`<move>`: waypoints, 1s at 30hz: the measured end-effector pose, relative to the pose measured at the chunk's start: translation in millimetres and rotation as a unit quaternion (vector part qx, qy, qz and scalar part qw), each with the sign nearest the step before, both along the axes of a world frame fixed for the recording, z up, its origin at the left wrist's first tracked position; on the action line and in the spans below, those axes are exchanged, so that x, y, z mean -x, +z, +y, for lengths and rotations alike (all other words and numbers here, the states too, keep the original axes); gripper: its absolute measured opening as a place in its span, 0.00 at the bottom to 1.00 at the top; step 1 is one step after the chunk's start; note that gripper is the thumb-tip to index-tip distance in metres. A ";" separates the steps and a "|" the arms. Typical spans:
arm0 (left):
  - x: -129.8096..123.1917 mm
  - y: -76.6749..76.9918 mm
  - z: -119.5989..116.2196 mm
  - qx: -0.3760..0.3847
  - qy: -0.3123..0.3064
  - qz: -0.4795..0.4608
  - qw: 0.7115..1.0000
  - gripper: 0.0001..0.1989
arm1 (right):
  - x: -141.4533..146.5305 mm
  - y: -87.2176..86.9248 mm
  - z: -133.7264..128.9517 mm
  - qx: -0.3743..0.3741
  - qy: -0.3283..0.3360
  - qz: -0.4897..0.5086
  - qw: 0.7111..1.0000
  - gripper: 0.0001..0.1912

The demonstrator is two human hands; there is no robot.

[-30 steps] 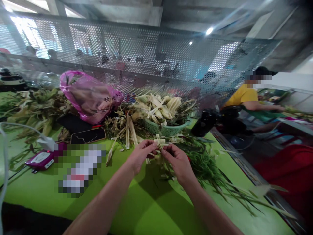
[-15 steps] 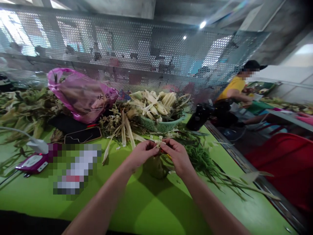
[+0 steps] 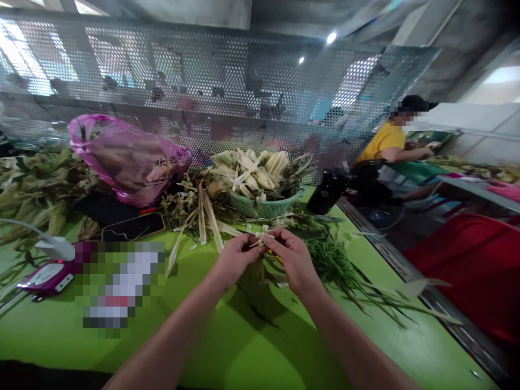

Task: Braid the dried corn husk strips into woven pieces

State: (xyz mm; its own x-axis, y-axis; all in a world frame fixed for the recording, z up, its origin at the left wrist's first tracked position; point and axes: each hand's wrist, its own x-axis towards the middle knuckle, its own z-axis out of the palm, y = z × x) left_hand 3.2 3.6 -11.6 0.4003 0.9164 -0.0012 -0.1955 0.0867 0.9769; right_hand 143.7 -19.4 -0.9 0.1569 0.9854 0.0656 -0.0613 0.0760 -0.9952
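Above the green table my two hands meet, fingertips to fingertips, at a small pale knotted piece of dried leaf strip (image 3: pixel 263 236). My left hand (image 3: pixel 239 257) pinches it from the left with thumb and fingers. On its other side, the thumb and fingers of my right hand (image 3: pixel 290 253) close on it as well. Short strip ends stick up between the fingertips. Below the hands hangs something dull olive (image 3: pixel 257 273), partly hidden and too blurred to name. Just behind them is a green mesh basket (image 3: pixel 264 208) heaped with dried husks (image 3: pixel 254 172).
Green leaf strands (image 3: pixel 331 254) lie right of my hands; a black bottle (image 3: pixel 324 192) stands behind them. To the left are a phone (image 3: pixel 133 226), a purple power strip (image 3: pixel 51 277) and a pink plastic bag (image 3: pixel 125 157). A person in yellow (image 3: pixel 385 141) works beyond a red chair (image 3: pixel 467 260).
The view has shifted slightly. Both hands keep their pinch on the strip piece. The olive shape beneath them has lost its rounded outline, and a thin dark strip shows below it.
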 end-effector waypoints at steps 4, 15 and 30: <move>-1.9 1.1 -2.5 0.002 0.016 -0.016 1.000 0.18 | 2.3 2.2 -1.4 -0.007 0.001 -0.006 1.000 0.12; 0.9 0.2 -1.1 0.036 -0.010 0.003 0.999 0.17 | -0.5 -1.5 1.5 0.009 -0.004 -0.027 1.000 0.15; 9.4 2.5 5.6 0.071 0.076 -0.081 0.991 0.11 | 1.7 -4.0 0.1 -0.030 0.047 -0.173 0.983 0.16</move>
